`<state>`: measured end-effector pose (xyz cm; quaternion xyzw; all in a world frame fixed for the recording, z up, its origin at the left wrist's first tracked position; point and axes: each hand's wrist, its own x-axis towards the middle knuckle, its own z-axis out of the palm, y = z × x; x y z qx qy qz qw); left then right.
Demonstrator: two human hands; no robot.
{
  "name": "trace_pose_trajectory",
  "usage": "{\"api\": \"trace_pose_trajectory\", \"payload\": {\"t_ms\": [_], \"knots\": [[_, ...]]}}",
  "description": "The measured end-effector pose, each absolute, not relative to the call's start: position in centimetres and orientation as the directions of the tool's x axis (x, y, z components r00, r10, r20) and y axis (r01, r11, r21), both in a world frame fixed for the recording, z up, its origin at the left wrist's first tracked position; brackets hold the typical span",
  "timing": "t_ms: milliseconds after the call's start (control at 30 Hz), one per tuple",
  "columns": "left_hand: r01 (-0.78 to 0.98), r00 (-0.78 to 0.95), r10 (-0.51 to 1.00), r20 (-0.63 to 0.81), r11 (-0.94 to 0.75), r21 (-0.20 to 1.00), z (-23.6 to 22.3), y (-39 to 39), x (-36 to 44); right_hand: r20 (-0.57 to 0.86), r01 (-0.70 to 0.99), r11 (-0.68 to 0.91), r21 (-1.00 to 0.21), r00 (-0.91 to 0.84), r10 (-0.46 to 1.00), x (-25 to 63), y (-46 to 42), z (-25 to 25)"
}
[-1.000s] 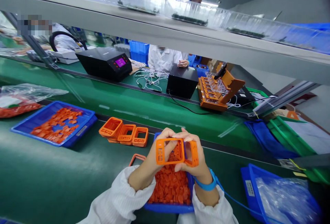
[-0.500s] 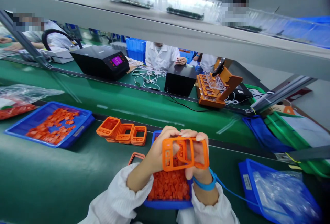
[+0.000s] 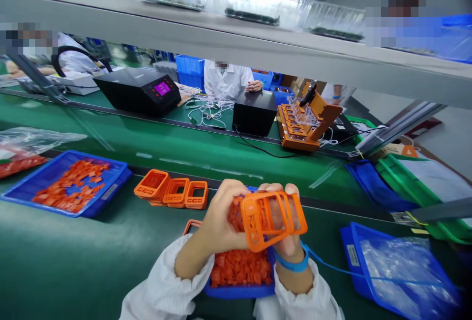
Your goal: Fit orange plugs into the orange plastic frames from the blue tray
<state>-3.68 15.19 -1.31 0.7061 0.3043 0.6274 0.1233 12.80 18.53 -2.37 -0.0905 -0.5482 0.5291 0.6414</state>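
Holding an orange frame (image 3: 273,220) up in both hands over a green belt (image 3: 73,256).

My left hand (image 3: 220,222) grips the frame's left edge and my right hand (image 3: 285,221), fingers curled through its openings from behind, clamps the right side; a blue strap (image 3: 293,262) rings that wrist. Under them sits one blue tray (image 3: 239,290) heaped with small orange parts, and one flat frame (image 3: 191,225) lies just left of it. To the right is one blue tray (image 3: 356,261) of clear bags. Farther left, three orange frames (image 3: 170,192) stand in a row, then another blue tray (image 3: 61,185) of parts. Across the belt, two black boxes (image 3: 138,94) and one orange fixture (image 3: 304,126) sit on the far bench, with a person (image 3: 226,80) in white beyond, under a grey shelf (image 3: 221,47).
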Motion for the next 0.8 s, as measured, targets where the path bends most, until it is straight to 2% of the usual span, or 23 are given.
{"api": "trace_pose_trajectory", "payload": {"t_ms": [267,433,567,700,767,800], "knots": [[0.25,-0.05,0.598,0.8,-0.768,0.59,-1.2,14.2,-4.7,0.689,-0.46,0.575,-0.676,-0.118,0.715,13.8,19.6,-1.6],[0.306,-0.026,0.546,0.837,-0.793,0.527,-0.3,13.7,-4.8,0.712,-0.386,0.622,-0.681,-0.149,0.687,13.7,19.6,-1.8],[0.288,-0.024,0.557,0.83,-0.791,0.539,-1.3,14.1,-4.9,0.723,-0.391,0.637,-0.664,-0.121,0.68,13.3,19.4,-1.8],[0.034,-0.049,0.633,0.772,-0.772,0.635,-3.6,15.5,-4.7,0.74,-0.461,0.644,-0.611,-0.043,0.671,13.3,19.3,-1.9],[-0.069,0.041,0.739,0.673,-0.67,0.739,-3.9,16.1,-4.4,0.742,-0.481,0.646,-0.593,-0.017,0.67,13.5,19.3,-2.1],[-0.059,0.115,0.782,0.613,-0.61,0.79,-3.7,16.3,-4.3,0.74,-0.476,0.647,-0.595,-0.009,0.673,13.6,19.4,-2.2]]}}
